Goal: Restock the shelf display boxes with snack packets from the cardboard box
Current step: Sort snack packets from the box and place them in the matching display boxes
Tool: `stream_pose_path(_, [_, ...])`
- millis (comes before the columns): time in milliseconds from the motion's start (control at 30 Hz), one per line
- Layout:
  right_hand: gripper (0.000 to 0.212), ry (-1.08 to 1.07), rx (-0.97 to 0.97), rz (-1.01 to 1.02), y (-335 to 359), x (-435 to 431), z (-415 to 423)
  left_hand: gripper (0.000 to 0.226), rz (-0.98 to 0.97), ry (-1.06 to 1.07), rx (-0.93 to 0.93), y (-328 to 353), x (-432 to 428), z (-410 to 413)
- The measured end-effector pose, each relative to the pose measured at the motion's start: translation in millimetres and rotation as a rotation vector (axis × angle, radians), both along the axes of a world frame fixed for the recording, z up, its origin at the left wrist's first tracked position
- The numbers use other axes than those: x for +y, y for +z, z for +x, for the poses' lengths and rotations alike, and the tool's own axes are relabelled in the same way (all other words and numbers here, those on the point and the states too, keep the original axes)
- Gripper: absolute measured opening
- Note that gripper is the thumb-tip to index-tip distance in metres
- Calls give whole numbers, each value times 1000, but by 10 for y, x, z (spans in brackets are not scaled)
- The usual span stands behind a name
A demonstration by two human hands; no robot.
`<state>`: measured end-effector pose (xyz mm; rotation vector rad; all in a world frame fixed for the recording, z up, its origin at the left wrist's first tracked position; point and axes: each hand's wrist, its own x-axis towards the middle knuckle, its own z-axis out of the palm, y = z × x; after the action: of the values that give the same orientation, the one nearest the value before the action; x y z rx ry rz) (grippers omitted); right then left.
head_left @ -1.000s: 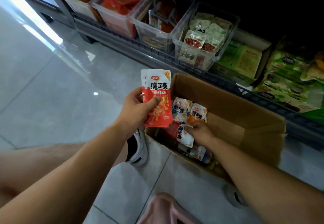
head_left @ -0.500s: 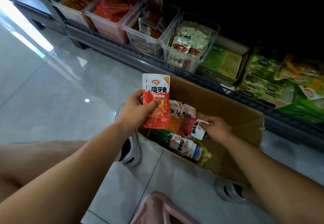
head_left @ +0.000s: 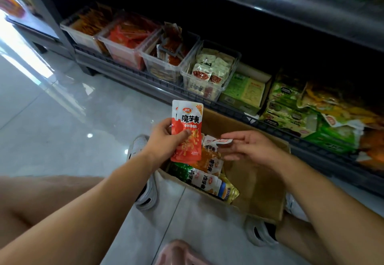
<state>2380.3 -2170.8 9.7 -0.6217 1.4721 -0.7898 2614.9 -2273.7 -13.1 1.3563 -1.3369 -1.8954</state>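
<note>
Left hand (head_left: 166,140) grips red snack packet (head_left: 188,131) upright: thumb across its front, fingers behind, over cardboard box (head_left: 259,192) left edge. Right hand (head_left: 253,148), just right of it, pinches small packet (head_left: 223,140) edge-on at the fingertips, above loose packets (head_left: 209,165) in the box.

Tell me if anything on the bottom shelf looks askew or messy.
Yes. In the third clear bin from the left, dark red packets poke up crookedly above the rim. Far right, green and yellow bags lie in a loose, crumpled heap.
</note>
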Motion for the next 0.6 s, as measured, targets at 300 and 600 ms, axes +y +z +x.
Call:
stream_pose_path(300, [20, -131, 714, -264, 637, 53, 12, 31, 81, -88, 133, 236, 85, -99])
stream_pose_path(600, [27, -380, 362, -156, 841, 51, 47, 53, 192, -287, 279, 596, 213, -492])
